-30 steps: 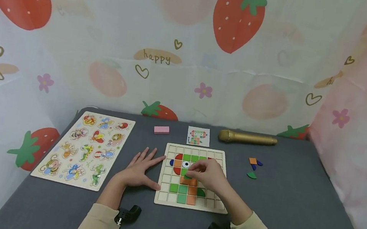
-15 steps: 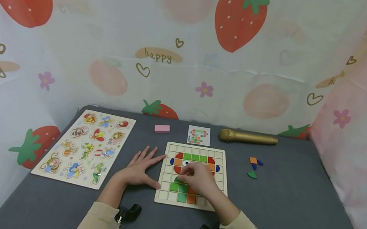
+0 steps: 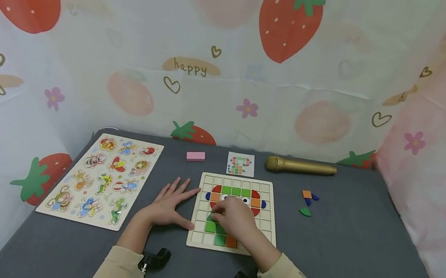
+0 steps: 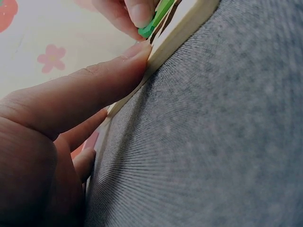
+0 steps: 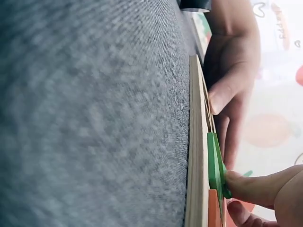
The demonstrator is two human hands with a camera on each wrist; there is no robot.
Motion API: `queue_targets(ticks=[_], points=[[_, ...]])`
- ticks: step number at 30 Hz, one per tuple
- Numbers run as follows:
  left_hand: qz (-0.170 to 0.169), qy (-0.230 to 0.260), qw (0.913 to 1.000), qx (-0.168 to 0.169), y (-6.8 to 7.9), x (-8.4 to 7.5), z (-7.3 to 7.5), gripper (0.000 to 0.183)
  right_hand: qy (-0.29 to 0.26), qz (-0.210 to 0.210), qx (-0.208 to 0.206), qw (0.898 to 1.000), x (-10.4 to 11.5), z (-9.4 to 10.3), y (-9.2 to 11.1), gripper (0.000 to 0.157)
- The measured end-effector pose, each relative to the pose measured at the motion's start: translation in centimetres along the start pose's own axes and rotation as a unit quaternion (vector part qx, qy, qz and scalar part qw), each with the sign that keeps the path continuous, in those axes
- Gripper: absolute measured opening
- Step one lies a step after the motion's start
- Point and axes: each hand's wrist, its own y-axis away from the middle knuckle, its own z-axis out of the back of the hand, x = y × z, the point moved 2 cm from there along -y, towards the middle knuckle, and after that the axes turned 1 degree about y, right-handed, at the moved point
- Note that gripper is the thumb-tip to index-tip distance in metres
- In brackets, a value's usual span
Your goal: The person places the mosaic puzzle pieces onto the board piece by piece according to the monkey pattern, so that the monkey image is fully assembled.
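In the head view a pale wooden grid board (image 3: 198, 237) lies on the table, partly filled with red, orange, green, blue and eye-marked tiles. My right hand (image 3: 235, 216) is over the middle of the board, hiding several tiles. Its thumb and fingers pinch a small green tile (image 4: 147, 31) with a curved edge, low at the board's surface; whether it sits in a cell cannot be told. My left hand (image 3: 168, 204) is spread beside the board, thumb and fingertips touching its left edge. The right wrist view shows another green tile (image 5: 213, 158) on the board.
A small pattern card (image 3: 241, 164), a pink block (image 3: 195, 156) and a gold microphone (image 3: 301, 167) lie behind the board. To the right are loose tiles: an orange square (image 3: 306, 194), two blue ones and a green one (image 3: 305, 211). An insect-picture board (image 3: 100, 180) lies left.
My right hand has moved left and slightly down across the board with the green tile, uncovering tiles on the right side. My left hand stays at the board's edge.
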Motion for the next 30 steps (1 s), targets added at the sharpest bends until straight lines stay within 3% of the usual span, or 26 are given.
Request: queue_targets(ticks=[7, 15, 20, 30], points=[[0.008, -0.003, 1.0, 0.003, 0.0, 0.0, 0.1, 0.106, -0.046, -0.014, 0.001, 0.999, -0.4, 0.5, 0.0, 0.005], [0.009, 0.003, 1.0, 0.0, -0.1, -0.2, 0.0, 0.107, -0.123, -0.037, -0.036, 0.991, -3.1, 3.1, 0.4, 0.008], [0.01, -0.002, 0.9999, 0.002, 0.0, -0.1, 0.0, 0.108, -0.12, -0.042, -0.058, 0.99, -4.7, 4.5, 1.1, 0.011], [0.008, 0.006, 1.0, -0.001, 0.0, -0.2, 0.0, 0.108, -0.122, -0.097, -0.081, 0.985, -9.4, 7.0, 1.7, 0.017]])
